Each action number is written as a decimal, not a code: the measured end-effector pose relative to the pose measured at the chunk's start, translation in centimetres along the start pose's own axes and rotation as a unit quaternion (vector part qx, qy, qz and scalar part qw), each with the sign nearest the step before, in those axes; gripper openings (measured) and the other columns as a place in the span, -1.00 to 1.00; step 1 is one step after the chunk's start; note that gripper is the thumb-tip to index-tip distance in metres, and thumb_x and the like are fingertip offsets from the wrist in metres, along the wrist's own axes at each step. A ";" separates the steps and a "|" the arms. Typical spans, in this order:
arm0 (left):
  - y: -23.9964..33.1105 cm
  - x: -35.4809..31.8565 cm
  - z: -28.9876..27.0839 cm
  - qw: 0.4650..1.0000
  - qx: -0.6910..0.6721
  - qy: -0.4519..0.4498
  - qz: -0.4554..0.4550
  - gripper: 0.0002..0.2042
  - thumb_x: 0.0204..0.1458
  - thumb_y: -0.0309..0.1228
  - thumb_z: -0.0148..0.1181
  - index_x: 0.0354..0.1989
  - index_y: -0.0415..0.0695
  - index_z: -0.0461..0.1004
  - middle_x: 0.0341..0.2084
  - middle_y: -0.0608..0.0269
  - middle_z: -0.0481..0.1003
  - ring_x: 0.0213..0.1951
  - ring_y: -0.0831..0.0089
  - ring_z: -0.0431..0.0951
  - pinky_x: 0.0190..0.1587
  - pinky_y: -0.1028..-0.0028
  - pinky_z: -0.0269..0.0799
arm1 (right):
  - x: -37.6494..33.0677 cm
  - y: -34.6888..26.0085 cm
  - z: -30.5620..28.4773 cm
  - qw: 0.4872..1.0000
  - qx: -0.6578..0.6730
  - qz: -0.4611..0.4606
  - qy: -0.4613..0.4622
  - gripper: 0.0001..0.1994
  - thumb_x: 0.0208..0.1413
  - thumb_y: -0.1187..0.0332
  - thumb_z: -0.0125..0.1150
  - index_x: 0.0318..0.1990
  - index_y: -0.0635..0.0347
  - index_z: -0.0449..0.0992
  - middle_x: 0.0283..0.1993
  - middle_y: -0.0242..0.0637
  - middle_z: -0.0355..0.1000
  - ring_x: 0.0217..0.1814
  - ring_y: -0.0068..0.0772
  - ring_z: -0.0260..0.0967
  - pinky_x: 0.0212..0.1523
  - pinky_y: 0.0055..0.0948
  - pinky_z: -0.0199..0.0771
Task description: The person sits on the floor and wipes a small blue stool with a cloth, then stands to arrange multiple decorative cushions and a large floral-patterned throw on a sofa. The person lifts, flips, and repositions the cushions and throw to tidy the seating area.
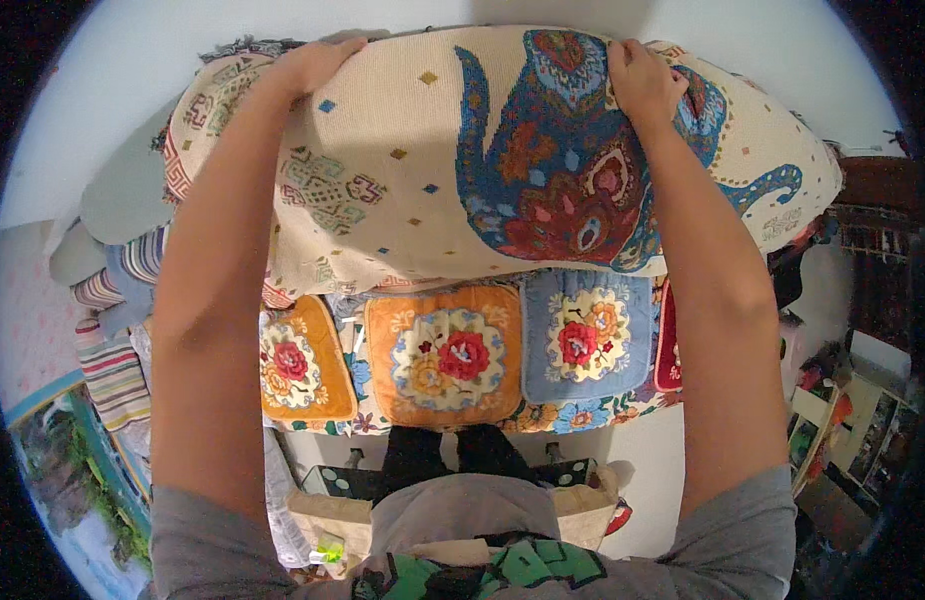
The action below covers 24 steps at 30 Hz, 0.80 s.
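A cream throw blanket (pixel 382 215) with a large blue and red paisley pattern and small diamonds drapes over the back of a sofa. At its far edge, left of the middle, my left hand (pixel 324 66) grips the cloth; most of its fingers are hidden. Farther right, my right hand (pixel 644 85) is closed on the same blanket beside the paisley, with its knuckles bent. Both arms are stretched forward. Below the blanket lie an orange floral seat pad (pixel 392 350), a blue floral seat pad (pixel 637 340) and another orange pad (pixel 322 390).
A wall (pixel 142 130) rises behind the sofa. On the left are striped cushions (pixel 112 375) and a landscape picture (pixel 67 510). My legs stand close to the sofa's front edge. Cluttered shelves (pixel 862 430) are on the right.
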<state>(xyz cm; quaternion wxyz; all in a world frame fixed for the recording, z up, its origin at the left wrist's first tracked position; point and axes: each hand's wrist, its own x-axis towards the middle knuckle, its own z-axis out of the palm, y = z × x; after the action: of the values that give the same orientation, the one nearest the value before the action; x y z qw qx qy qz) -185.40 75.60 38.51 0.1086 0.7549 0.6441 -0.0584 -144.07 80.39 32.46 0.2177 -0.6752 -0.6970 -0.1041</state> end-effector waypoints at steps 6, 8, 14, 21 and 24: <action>5.5 -0.2 -2.3 0.982 -0.108 -0.113 -0.108 -0.31 0.06 -0.03 0.12 0.36 0.10 0.04 0.36 0.11 0.02 0.33 0.18 0.04 0.35 0.05 -0.14 | 0.4 2.1 -2.8 0.994 -0.058 -0.026 -0.088 -0.56 0.17 -0.02 -0.13 0.05 0.01 0.44 0.00 -0.09 0.37 0.00 -0.01 0.32 0.10 -0.01 0.15; 3.2 -3.6 -0.3 0.970 -0.030 0.228 -0.081 -0.55 0.10 -0.08 0.03 0.12 -0.03 0.31 -0.02 0.01 0.36 0.00 0.06 0.37 0.06 0.14 0.24 | -1.5 -3.8 -7.0 0.980 -0.101 -0.036 -0.165 -0.54 0.16 0.10 -0.02 0.17 0.04 0.30 0.25 -0.09 0.10 0.24 -0.01 0.08 0.25 -0.01 0.03; 13.3 -20.8 21.9 0.942 -0.104 0.238 0.211 -0.84 -0.19 -0.41 0.18 -0.41 -0.18 0.46 -0.21 0.04 0.43 -0.13 0.03 0.44 -0.05 0.10 0.35 | -9.2 -0.6 -2.3 0.912 0.284 -0.136 0.262 -0.80 0.11 0.49 0.12 -0.11 0.35 0.39 -0.21 -0.14 0.37 -0.18 -0.22 0.37 -0.05 -0.30 0.33; 7.3 -30.4 45.0 0.966 -0.180 0.078 -0.166 -0.62 -0.06 -0.32 0.17 -0.06 -0.24 0.45 0.00 -0.16 0.37 0.09 -0.05 0.33 0.03 0.04 0.35 | -47.1 -1.3 7.0 0.843 0.271 0.019 -0.464 -0.73 -0.04 0.34 0.24 -0.16 0.16 0.42 0.00 -0.02 0.36 0.04 0.16 0.32 -0.03 -0.01 0.40; 2.2 -29.1 47.3 0.996 0.026 0.047 -0.069 -0.61 0.01 -0.20 0.15 -0.05 -0.18 0.46 -0.02 -0.18 0.38 0.09 -0.07 0.32 -0.04 0.02 0.38 | -49.6 -2.1 10.1 0.875 0.204 0.027 -0.439 -0.59 -0.02 0.26 0.26 0.00 0.17 0.39 0.14 0.08 0.24 0.05 0.24 0.30 -0.03 -0.03 0.42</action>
<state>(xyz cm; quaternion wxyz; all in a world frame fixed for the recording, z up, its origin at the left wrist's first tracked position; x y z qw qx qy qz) -185.57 36.07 -0.50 0.0542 0.7131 0.6974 -0.0471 -148.16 40.27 1.87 0.0251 -0.6110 -0.7079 0.3534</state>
